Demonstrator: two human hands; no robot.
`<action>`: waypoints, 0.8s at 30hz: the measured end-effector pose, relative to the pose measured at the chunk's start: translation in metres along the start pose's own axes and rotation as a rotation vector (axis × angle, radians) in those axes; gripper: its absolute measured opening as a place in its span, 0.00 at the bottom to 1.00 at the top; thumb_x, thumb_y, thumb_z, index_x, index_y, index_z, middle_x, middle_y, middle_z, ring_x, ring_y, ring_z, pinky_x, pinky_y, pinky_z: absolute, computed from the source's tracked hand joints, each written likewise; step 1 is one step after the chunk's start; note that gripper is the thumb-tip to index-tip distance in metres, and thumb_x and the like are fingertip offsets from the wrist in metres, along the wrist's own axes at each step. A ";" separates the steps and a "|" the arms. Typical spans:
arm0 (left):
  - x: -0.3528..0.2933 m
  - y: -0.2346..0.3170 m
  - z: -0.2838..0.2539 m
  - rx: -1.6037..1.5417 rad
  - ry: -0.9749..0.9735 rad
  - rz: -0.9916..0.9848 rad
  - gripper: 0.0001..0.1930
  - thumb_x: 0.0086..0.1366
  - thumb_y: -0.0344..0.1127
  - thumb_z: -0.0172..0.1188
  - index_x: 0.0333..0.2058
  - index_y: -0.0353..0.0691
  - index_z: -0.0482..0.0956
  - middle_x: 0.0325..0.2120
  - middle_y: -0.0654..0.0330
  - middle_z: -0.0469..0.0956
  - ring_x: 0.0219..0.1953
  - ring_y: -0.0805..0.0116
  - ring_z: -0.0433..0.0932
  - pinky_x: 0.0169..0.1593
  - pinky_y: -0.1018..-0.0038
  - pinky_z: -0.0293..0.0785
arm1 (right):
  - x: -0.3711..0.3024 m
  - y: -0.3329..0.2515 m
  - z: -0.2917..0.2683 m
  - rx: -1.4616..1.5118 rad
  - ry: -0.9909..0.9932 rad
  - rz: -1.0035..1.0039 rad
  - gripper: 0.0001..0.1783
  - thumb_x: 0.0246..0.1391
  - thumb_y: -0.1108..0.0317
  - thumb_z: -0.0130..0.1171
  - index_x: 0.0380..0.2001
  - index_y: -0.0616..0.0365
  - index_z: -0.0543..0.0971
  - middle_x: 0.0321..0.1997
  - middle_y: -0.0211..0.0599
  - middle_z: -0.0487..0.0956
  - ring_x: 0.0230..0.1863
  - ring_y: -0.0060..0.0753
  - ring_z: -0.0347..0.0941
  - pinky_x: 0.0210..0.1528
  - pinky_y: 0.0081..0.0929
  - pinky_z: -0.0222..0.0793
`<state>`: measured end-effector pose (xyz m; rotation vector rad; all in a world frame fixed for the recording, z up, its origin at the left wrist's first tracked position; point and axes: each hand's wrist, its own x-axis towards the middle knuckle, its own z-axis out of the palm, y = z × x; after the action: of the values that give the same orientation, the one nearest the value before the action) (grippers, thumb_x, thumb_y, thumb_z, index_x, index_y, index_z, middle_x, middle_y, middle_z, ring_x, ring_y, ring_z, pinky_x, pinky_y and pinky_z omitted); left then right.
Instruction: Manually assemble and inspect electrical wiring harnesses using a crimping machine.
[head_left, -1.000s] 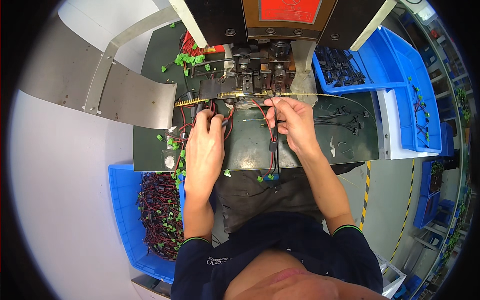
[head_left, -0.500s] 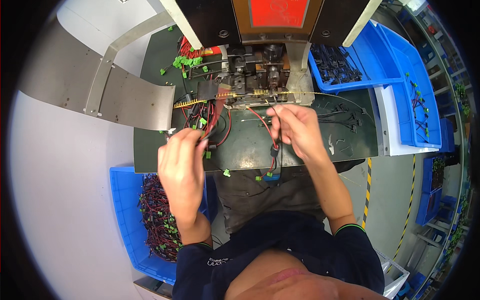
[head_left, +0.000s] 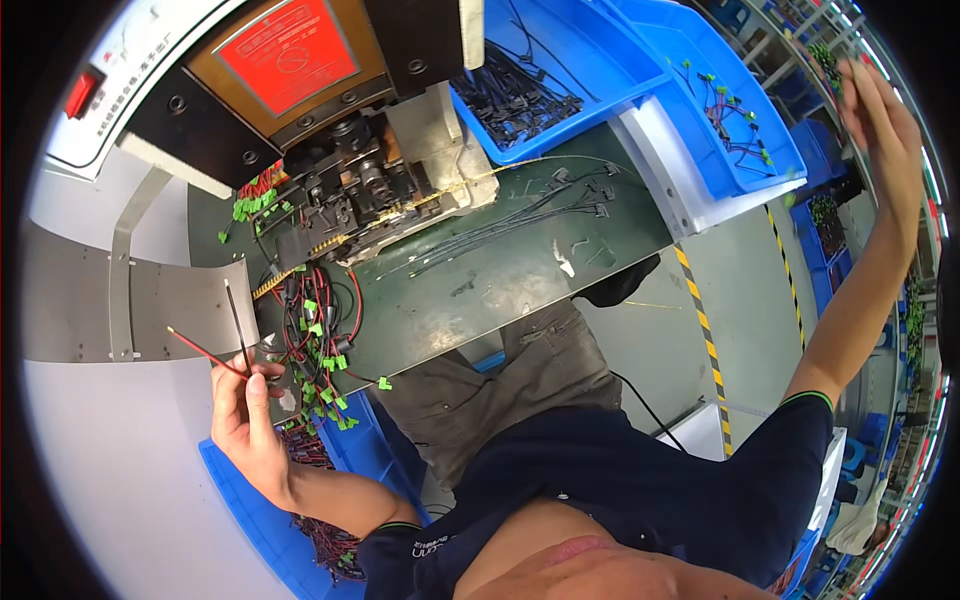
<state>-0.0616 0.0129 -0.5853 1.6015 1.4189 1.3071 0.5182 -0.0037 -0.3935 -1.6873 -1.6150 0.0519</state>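
My left hand [head_left: 250, 415] is closed in a pinch on a red and black wire pair [head_left: 212, 350]. The two thin ends stick up and apart, and the rest is hidden by my fingers. Beside this hand, a heap of wire harnesses [head_left: 310, 315] with green connectors hangs over the table's left front edge. My right hand [head_left: 885, 135] is raised at the far right, beyond the blue bins, with its fingers stretched out and no harness clearly visible in them. A crimping machine [head_left: 365, 175] stands at the back, with a yellowish terminal strip [head_left: 440, 195] running through it.
Several black cables [head_left: 530, 215] lie on the green table [head_left: 450, 310]. A blue bin [head_left: 640, 85] of black cables and another blue bin [head_left: 775, 190] with green-connector harnesses stand at the right. A curved metal guide [head_left: 180, 315] flanks the left; a blue crate [head_left: 245, 520] sits below.
My right hand has left the machine's front and swung far right and up; the harness it held is gone from there. My left hand has moved left and down, now showing two wire ends.
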 end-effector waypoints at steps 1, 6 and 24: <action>0.001 -0.004 -0.003 0.032 -0.049 0.023 0.04 0.68 0.24 0.54 0.39 0.31 0.75 0.39 0.57 0.74 0.37 0.68 0.78 0.36 0.76 0.73 | 0.010 0.011 -0.003 -0.012 0.005 0.006 0.18 0.68 0.62 0.48 0.50 0.65 0.77 0.29 0.20 0.71 0.25 0.06 0.62 0.25 0.07 0.51; -0.008 -0.003 -0.012 0.093 0.038 0.139 0.04 0.56 0.15 0.59 0.31 0.27 0.76 0.34 0.54 0.76 0.50 0.56 0.74 0.55 0.65 0.69 | 0.004 0.065 0.067 -0.548 0.034 -0.411 0.15 0.62 0.65 0.55 0.51 0.54 0.78 0.49 0.39 0.77 0.47 0.38 0.76 0.50 0.29 0.70; -0.037 0.041 -0.041 0.064 0.813 0.604 0.05 0.69 0.28 0.54 0.35 0.31 0.73 0.32 0.53 0.74 0.33 0.66 0.73 0.32 0.75 0.69 | -0.094 -0.057 0.358 -0.210 -0.381 -0.853 0.06 0.50 0.67 0.61 0.29 0.56 0.77 0.31 0.33 0.76 0.37 0.34 0.75 0.36 0.30 0.72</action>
<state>-0.0828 -0.0387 -0.5449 1.6871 1.4460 2.4922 0.2651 0.0857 -0.6546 -1.0343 -2.5855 -0.2419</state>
